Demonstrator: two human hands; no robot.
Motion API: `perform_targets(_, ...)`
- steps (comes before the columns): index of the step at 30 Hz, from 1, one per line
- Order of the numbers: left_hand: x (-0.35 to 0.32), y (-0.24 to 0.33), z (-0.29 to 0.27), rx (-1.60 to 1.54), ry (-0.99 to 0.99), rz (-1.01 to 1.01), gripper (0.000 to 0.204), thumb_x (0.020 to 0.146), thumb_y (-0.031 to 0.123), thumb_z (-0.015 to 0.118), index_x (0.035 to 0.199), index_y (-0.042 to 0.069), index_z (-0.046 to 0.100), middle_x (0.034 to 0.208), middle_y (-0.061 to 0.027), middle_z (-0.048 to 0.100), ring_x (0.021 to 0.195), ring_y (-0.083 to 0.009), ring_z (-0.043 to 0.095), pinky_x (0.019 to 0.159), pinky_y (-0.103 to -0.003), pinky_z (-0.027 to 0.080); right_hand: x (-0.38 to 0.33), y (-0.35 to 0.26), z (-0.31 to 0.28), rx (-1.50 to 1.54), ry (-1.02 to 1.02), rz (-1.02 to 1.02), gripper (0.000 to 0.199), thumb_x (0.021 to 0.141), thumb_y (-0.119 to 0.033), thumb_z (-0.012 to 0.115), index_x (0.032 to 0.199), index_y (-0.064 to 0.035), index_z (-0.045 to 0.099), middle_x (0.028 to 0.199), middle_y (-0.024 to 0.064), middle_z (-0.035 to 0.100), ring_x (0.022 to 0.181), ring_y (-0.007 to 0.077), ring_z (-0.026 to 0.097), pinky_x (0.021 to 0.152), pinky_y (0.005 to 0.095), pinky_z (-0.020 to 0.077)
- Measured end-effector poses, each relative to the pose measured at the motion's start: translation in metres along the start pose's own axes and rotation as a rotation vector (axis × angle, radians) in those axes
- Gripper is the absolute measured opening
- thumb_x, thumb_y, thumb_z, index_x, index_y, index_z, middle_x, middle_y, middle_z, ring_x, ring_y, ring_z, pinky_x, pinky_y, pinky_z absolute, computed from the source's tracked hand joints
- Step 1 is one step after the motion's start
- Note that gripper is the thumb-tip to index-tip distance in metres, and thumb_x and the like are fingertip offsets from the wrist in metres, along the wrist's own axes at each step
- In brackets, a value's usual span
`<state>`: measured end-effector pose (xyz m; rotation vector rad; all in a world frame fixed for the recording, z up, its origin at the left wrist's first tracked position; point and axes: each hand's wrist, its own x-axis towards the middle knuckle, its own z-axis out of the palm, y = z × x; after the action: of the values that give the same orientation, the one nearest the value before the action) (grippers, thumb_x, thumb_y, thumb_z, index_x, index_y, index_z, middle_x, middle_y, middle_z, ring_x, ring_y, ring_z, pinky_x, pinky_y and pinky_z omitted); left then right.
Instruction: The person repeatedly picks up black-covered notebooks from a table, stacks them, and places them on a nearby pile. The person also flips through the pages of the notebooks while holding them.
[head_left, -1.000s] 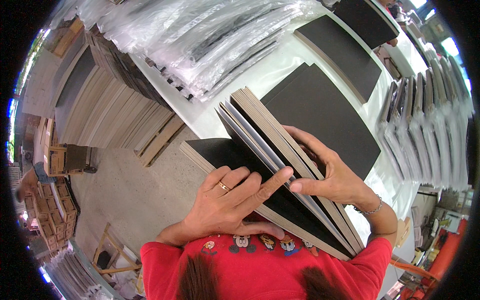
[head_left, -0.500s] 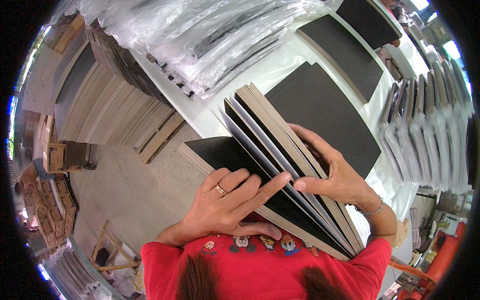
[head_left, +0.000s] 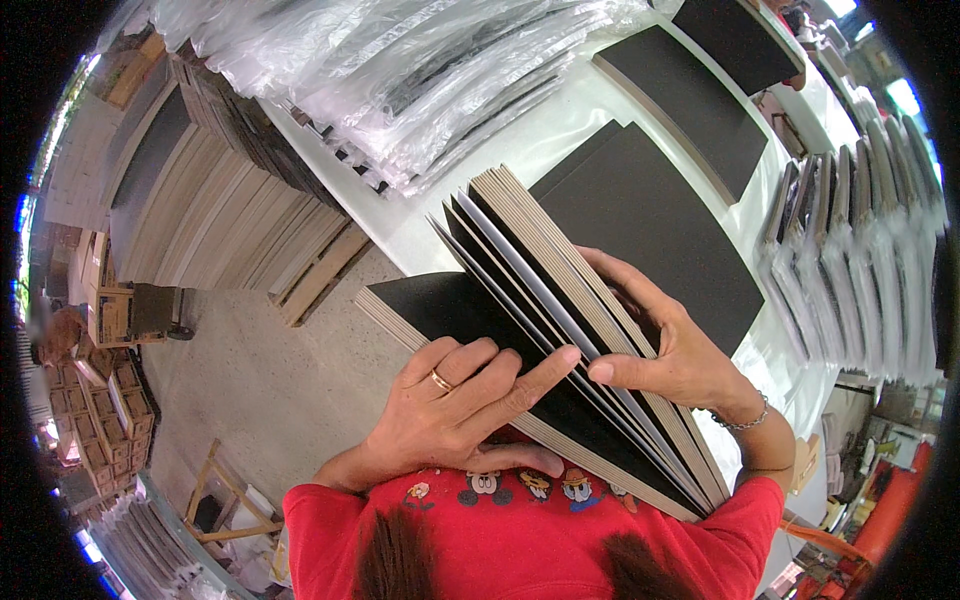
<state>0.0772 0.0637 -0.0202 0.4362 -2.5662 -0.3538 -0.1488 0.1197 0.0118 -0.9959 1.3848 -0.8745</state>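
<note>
A thick stack of black-faced boards (head_left: 425, 300) with beige-grey edges is spread like an open book against my red shirt. Between its two thick halves, several thinner black leaves fan apart, and a pale gap shows among them. My left hand (head_left: 460, 405), with a gold ring, holds the near half, its thumb below and its index finger stretched to the edges of the loose leaves. The right hand (head_left: 665, 350) clasps the far half, fingers behind it and thumb on the leaf edges, close to the left fingertip. The right fingertips are partly hidden behind the stack.
Flat black boards (head_left: 650, 220) lie on the white table beyond the stack, with another black pile (head_left: 690, 110) behind. Plastic-wrapped piles stand at the back (head_left: 430, 90) and right (head_left: 850, 260). On the left are a pallet of boards (head_left: 230, 210) and cartons (head_left: 100, 410).
More thin black leaves have come over toward the near half, and the pale gap between them has shifted toward the far half. Both hands stay almost in place.
</note>
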Motion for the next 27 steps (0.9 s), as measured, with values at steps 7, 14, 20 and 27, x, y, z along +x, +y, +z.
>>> perform_targets(7,0.001,-0.001,-0.001,0.005,0.015,0.021,0.082,0.058,0.067,0.065,0.121,0.014,0.061,0.085,0.0012,0.046,0.082,-0.0153,0.046,0.072,-0.03,0.038,0.0,-0.001,0.0,0.016,0.006,0.007,0.102,0.06,-0.047,0.08,0.139,-0.0003,0.034,0.133,0.0246,0.043,0.127,0.0357,0.04,0.108,0.0448,0.0288)
perform_targets(14,0.005,0.005,-0.01,0.048,0.133,-0.015,0.069,0.065,0.067,0.065,0.108,0.013,0.064,0.094,-0.0022,0.052,0.095,-0.0197,0.05,0.086,-0.037,0.038,0.0,-0.002,-0.004,0.004,-0.024,0.006,0.098,0.064,-0.043,0.079,0.14,-0.0013,0.033,0.134,0.024,0.043,0.127,0.0337,0.041,0.108,0.0437,0.0287)
perform_targets(20,0.017,0.002,-0.001,-0.124,-0.052,-0.014,0.085,0.063,0.074,0.06,0.121,0.011,0.056,0.093,-0.0018,0.05,0.092,-0.0167,0.048,0.088,-0.034,0.034,0.0,0.005,-0.001,0.044,-0.036,-0.042,0.105,0.062,-0.053,0.078,0.14,-0.002,0.032,0.135,0.0243,0.041,0.129,0.0356,0.038,0.108,0.0459,0.0271)
perform_targets(27,0.014,0.005,-0.004,-0.064,-0.096,-0.04,0.1,0.05,0.072,0.065,0.128,0.011,0.055,0.09,0.0004,0.048,0.083,-0.0162,0.047,0.079,-0.034,0.035,-0.001,0.006,-0.002,-0.024,-0.043,-0.051,0.097,0.069,-0.057,0.071,0.141,-0.0039,0.032,0.137,0.027,0.038,0.13,0.0396,0.034,0.108,0.0516,0.0253)
